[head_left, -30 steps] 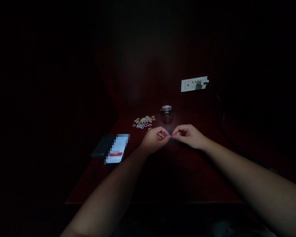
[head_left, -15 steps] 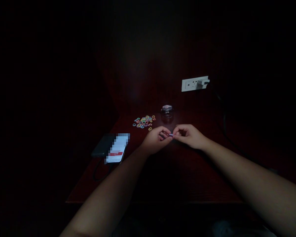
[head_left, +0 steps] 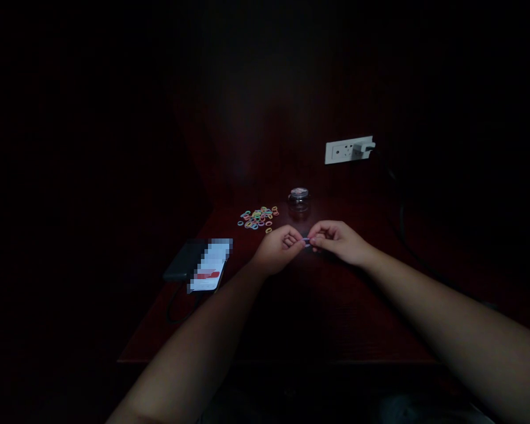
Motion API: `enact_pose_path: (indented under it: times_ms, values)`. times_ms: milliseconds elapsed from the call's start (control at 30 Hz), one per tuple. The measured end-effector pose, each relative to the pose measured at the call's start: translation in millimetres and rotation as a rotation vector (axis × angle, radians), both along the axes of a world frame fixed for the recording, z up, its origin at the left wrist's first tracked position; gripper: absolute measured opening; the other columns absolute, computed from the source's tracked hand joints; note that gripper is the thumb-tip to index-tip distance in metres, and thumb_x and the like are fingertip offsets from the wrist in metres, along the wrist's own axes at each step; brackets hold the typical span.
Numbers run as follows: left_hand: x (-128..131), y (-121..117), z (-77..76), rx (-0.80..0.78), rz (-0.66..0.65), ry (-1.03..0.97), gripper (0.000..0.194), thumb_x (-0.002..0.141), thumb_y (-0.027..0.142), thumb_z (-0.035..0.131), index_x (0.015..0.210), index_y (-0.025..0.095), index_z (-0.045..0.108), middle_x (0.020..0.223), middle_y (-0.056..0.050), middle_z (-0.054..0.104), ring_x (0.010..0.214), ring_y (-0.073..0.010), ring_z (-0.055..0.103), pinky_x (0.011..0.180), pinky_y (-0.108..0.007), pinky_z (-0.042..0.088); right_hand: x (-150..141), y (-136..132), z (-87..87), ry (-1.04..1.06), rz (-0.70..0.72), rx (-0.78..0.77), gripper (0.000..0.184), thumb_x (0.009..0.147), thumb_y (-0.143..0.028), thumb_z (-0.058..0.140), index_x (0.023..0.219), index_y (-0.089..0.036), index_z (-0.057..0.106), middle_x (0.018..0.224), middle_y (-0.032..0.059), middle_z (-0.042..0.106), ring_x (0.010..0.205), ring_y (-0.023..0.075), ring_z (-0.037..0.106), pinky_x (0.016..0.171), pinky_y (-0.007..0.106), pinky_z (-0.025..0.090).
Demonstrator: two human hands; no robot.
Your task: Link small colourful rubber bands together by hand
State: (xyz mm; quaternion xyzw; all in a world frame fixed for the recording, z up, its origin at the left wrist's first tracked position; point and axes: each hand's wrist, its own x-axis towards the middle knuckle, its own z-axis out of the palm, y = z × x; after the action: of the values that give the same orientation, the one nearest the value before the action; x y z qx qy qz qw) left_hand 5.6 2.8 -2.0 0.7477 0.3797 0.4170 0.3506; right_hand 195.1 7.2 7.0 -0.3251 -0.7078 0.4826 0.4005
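Note:
Between my two hands is a small purple hair tie point(head_left: 306, 245), pinched from both sides just above the table. My left hand point(head_left: 280, 247) grips its left side with thumb and fingertips. On the right side, the thumb and forefinger of my right hand point(head_left: 338, 240) are closed on the same loop. Both long edges of the loop show in the narrow gap between the hands. A loose pile of several small coloured hair ties point(head_left: 257, 218) lies beyond my left hand. Behind the hands stands a clear lidded jar point(head_left: 299, 200).
A lit phone point(head_left: 212, 268) lies at the table's left side beside a dark flat block point(head_left: 181, 262), with a cable looping below. On the back wall is a white socket plate point(head_left: 341, 152) with a plug in it. Its dark cord point(head_left: 403, 221) runs down the right side.
The fingertips have drawn slightly apart, and the purple hair tie now shows as an opened loop between them. The pile, jar and phone stay where they were.

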Motion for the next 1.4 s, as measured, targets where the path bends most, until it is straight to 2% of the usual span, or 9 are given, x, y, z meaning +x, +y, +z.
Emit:
enact_pose_path:
  times_ms: [167, 367, 533, 767, 1200, 1400]
  values:
    - [0.4, 1.0, -1.0, -0.026, -0.022, -0.031, 0.020, 0.075, 0.030, 0.063, 0.081, 0.013, 0.055, 0.069, -0.001, 0.058, 0.057, -0.0070, 0.050, 0.053, -0.018, 0.039, 0.0, 0.7, -1.3, -0.023, 0.056, -0.002, 0.030, 0.070, -0.039, 0.070, 0.082, -0.013, 0.061, 0.064, 0.0012, 0.062, 0.055, 0.0090, 0.053, 0.052, 0.022, 0.040]
    - [0.4, 1.1, -1.1, -0.033, -0.028, -0.042, 0.019, 0.076, 0.030, 0.062, 0.081, 0.013, 0.054, 0.069, -0.001, 0.058, 0.058, -0.0069, 0.050, 0.053, -0.018, 0.039, -0.2, 1.8, -4.1, -0.108, 0.058, 0.031, 0.033, 0.072, -0.045, 0.066, 0.075, -0.013, 0.060, 0.063, 0.0010, 0.061, 0.053, 0.0082, 0.050, 0.049, 0.021, 0.036]
    - [-0.3, 0.7, 0.5, 0.015, 0.016, 0.001, 0.018, 0.078, 0.031, 0.060, 0.082, 0.013, 0.056, 0.072, -0.002, 0.060, 0.061, -0.0084, 0.053, 0.054, -0.019, 0.040, 0.0, 1.2, -4.0, -0.142, 0.051, 0.050, 0.034, 0.073, -0.048, 0.065, 0.074, -0.014, 0.058, 0.063, 0.0007, 0.059, 0.054, 0.0089, 0.050, 0.051, 0.022, 0.037]
    - [1.0, 1.9, -0.3, 0.016, 0.016, -0.029, 0.018, 0.077, 0.030, 0.061, 0.081, 0.013, 0.056, 0.071, -0.002, 0.059, 0.061, -0.0082, 0.052, 0.055, -0.019, 0.041, 1.1, 1.4, -5.2, -0.199, 0.047, 0.099, 0.029, 0.076, -0.043, 0.061, 0.073, -0.015, 0.054, 0.059, -0.0013, 0.055, 0.051, 0.0081, 0.045, 0.049, 0.021, 0.033]
    - [-1.6, 4.4, -2.7, -0.062, -0.028, -0.064, 0.018, 0.074, 0.028, 0.062, 0.079, 0.012, 0.055, 0.066, 0.000, 0.057, 0.055, -0.0061, 0.049, 0.052, -0.018, 0.038, 0.8, 0.2, -3.2, -0.139, 0.046, 0.085, 0.030, 0.077, -0.043, 0.061, 0.079, -0.014, 0.057, 0.060, 0.0001, 0.057, 0.051, 0.0086, 0.049, 0.048, 0.021, 0.036]
    - [-0.6, 2.0, -1.5, -0.072, -0.046, -0.034, 0.018, 0.073, 0.028, 0.063, 0.079, 0.012, 0.056, 0.066, 0.000, 0.057, 0.055, -0.0059, 0.049, 0.052, -0.018, 0.039, 1.2, 0.4, -3.9, -0.155, 0.044, 0.113, 0.028, 0.077, -0.042, 0.061, 0.075, -0.014, 0.058, 0.060, 0.0004, 0.058, 0.052, 0.0093, 0.049, 0.050, 0.022, 0.037]
